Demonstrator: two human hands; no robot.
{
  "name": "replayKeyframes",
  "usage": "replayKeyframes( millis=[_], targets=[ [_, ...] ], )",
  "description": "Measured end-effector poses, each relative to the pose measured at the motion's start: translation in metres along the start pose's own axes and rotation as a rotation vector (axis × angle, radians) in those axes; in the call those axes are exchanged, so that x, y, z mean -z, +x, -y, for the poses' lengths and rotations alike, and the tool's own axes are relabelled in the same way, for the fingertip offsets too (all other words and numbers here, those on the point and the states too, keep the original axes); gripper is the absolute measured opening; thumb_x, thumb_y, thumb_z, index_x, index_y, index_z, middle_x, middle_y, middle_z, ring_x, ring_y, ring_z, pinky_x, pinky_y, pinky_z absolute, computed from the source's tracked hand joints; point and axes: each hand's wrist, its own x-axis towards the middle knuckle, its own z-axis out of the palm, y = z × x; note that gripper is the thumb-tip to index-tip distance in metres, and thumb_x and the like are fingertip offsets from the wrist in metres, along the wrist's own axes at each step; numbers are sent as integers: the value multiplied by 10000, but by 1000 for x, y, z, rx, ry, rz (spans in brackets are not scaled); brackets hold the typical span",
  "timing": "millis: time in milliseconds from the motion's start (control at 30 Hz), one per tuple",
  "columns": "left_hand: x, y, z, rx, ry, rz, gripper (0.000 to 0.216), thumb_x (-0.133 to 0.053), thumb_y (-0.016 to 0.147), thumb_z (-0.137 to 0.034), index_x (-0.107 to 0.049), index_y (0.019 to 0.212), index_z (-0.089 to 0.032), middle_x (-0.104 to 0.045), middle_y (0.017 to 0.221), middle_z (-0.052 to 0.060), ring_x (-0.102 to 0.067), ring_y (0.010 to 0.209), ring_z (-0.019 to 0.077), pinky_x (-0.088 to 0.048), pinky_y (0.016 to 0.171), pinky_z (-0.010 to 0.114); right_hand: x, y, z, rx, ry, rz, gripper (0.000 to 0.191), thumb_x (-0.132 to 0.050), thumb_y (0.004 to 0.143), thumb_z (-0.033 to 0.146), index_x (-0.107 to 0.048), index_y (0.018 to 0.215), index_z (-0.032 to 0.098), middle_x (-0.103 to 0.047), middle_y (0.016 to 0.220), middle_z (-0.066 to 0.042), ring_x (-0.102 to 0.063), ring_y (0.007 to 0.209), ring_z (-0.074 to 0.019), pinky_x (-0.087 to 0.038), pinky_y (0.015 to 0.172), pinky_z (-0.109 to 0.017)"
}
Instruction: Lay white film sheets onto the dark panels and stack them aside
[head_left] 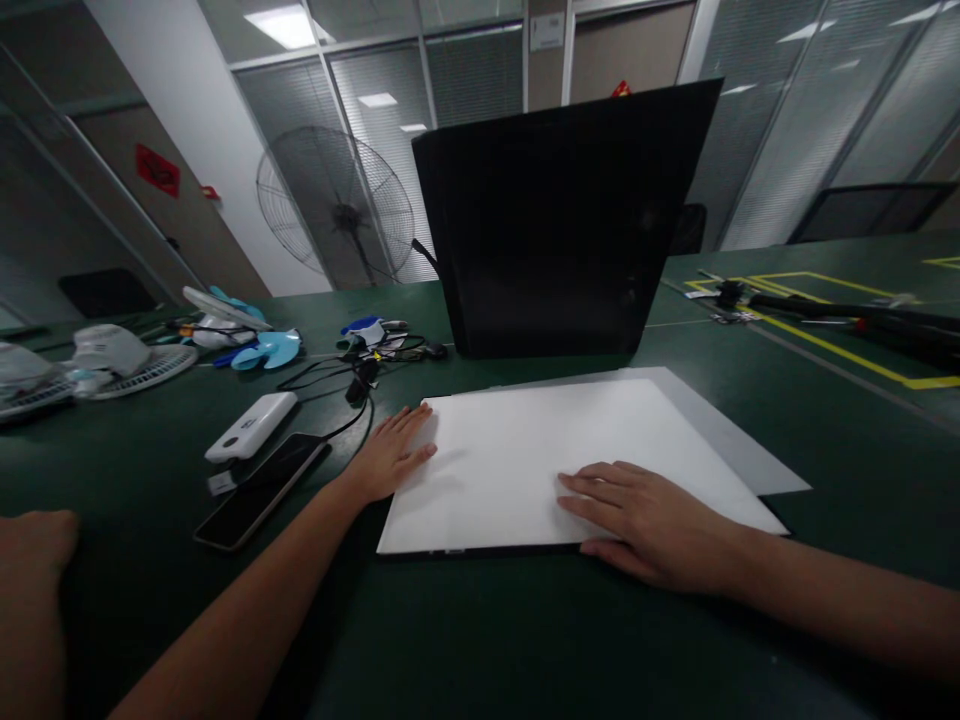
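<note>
A smooth white sheet [517, 450] lies flat on the dark green table, with a thin black edge showing along its front. My left hand [390, 455] rests at its left edge, fingers stretched toward the far left corner. Flat near the front edge, right of the middle, lies my right hand [645, 520], its fingers extended over the white surface. Both hands are open and grip nothing. A greyer, thin sheet [739, 440] sticks out at an angle from under the right side. Behind them stands a large black panel [555, 230], tilted slightly.
Left of the sheet lie a phone [262, 490] and a white power bank [251, 427], with black cables [364, 380] beyond. Dismantled fan parts [266, 350] sit farther back. Another person's arm [34, 590] enters at far left. Black equipment [847, 308] lies near yellow tape on the right.
</note>
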Motion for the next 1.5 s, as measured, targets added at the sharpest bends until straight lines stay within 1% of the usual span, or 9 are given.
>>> replayKeyframes(
  millis=[167,333,500,667,900,1100,1233,1367,1500],
  targets=[
    [-2,2,-1,20,33,9,952,-404,932,-803,-304,1634,-168,-297,1693,134,-264,1561,381,-249,1260,556,3,-3,1,49,133,19,566,-503,1033,441,-444,1577,293,-375,1635,-66,-508,1393,-256,-444,1151,-467],
    [-5,1,5,-45,27,-6,791,-395,1004,-670,-295,1639,-210,-282,1702,106,-259,1568,349,-226,1266,556,2,-4,-12,-109,26,8,680,-487,1009,578,-392,1605,264,-297,1669,-111,-422,1456,-325,-411,1159,-561],
    [-6,0,8,-52,25,-9,614,-313,1058,-465,-327,1632,-247,-288,1705,74,-260,1572,320,-208,1268,571,-1,-3,-15,-279,-60,66,879,-464,942,746,-421,1591,155,-320,1629,-232,-338,1491,-416,-331,1175,-653],
    [-8,0,11,-69,29,-18,586,-287,1044,-337,-361,1619,-254,-288,1707,46,-273,1570,288,-211,1277,537,0,-2,-7,-181,-18,83,881,-494,914,772,-455,1577,192,-355,1615,-224,-405,1436,-442,-368,1131,-677],
    [-8,2,8,-26,32,-22,635,-359,1044,-514,-374,1608,-223,-286,1703,93,-279,1562,342,-231,1259,577,-2,-2,-12,-117,53,79,854,-522,930,730,-412,1603,216,-330,1637,-192,-355,1469,-427,-322,1168,-669],
    [-9,1,13,-36,17,-9,607,-336,1040,-403,-355,1613,-204,-264,1711,109,-253,1574,318,-204,1269,565,-2,-5,-19,-59,117,80,742,-512,987,630,-353,1627,292,-283,1673,-123,-295,1522,-348,-280,1219,-603],
    [-11,1,15,-31,15,-9,618,-332,1035,-380,-349,1614,-167,-253,1709,137,-246,1576,324,-204,1269,562,-1,-6,-22,-59,137,119,776,-535,977,629,-288,1646,326,-239,1693,-87,-264,1538,-336,-266,1232,-598],
    [-11,2,13,-26,15,-18,677,-368,1036,-529,-350,1611,-174,-267,1702,147,-251,1573,330,-213,1264,565,-2,-8,-25,-35,160,92,808,-576,961,616,-266,1650,331,-213,1700,-84,-242,1549,-328,-253,1244,-583],
    [-11,2,11,-25,22,-12,769,-363,1017,-643,-330,1621,-169,-246,1708,151,-227,1580,328,-202,1270,550,-3,-8,-27,-24,169,103,810,-582,965,603,-249,1652,332,-178,1705,-82,-208,1562,-316,-187,1266,-585]
  ],
)
